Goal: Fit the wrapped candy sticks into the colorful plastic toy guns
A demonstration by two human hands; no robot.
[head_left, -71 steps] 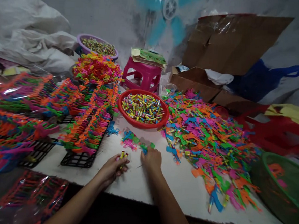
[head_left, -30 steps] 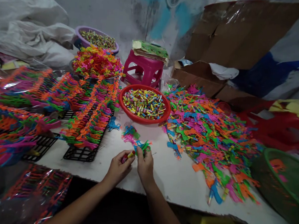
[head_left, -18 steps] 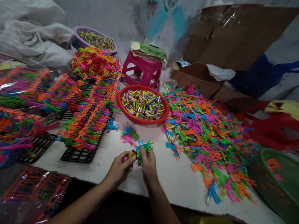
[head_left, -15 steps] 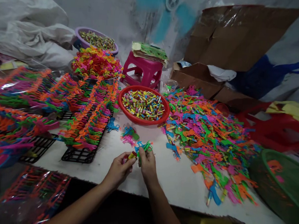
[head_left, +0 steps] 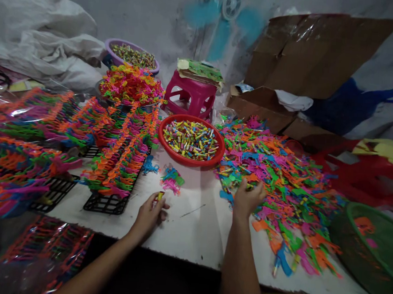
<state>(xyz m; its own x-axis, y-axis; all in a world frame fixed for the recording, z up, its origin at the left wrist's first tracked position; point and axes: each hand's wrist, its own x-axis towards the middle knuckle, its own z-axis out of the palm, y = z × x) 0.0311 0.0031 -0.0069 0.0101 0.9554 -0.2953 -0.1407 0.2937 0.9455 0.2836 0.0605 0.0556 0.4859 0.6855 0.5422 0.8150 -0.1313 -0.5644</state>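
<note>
- Left hand (head_left: 150,213) rests low on the white table (head_left: 208,229), curled around a few small tubes (head_left: 158,197), whose yellow and red ends stick out above the fingers.
- Right hand (head_left: 246,197) reaches into the near edge of the loose pile of plastic toy pieces (head_left: 277,183); its fingers are bent down among the pieces, but whether they have closed on one cannot be told.
- Between the two hands the tabletop is bare, apart from a thin dark sliver.
- Just beyond the left hand lies a small cluster of pink, blue and green pieces (head_left: 172,180), apart from the big pile.
- Behind that cluster stands a red bowl (head_left: 165,143) filled with small coloured tubes, touching the left edge of the loose pile.
- Left of the bowl, rows of assembled pieces (head_left: 123,151) in orange, pink and green hang over black wire racks (head_left: 104,202).
- Further back are a pink stool (head_left: 190,95) with a stack of printed sheets on top and a purple basin (head_left: 118,44) of more tubes.
- At the far right sits a green basket (head_left: 352,209), beside the pile's right end.
</note>
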